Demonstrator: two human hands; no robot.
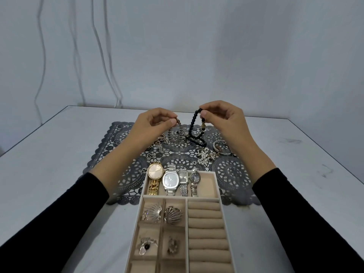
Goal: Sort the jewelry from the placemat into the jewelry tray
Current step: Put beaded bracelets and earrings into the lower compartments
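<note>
On a pale table (59, 164) by a grey wall (236, 56), the left hand (151, 127) pinches a metal chain (180, 127) and the right hand (222, 123) pinches a black bead bracelet (191, 125) above the lace placemat (232, 170), behind the jewelry tray (177, 197)

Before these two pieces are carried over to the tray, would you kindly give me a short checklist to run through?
1. Grip of the left hand on the metal chain: ok, it is pinched.
2. Grip of the right hand on the black bead bracelet: ok, it is pinched.
3. The two pieces free of each other: cannot tell; their lower ends meet low over the placemat.
4. Free room in the watch compartment of the tray, right of the four watches: ok.
5. Nothing left on the placemat: not ok; the pearl brooch and rings lie there.
</note>
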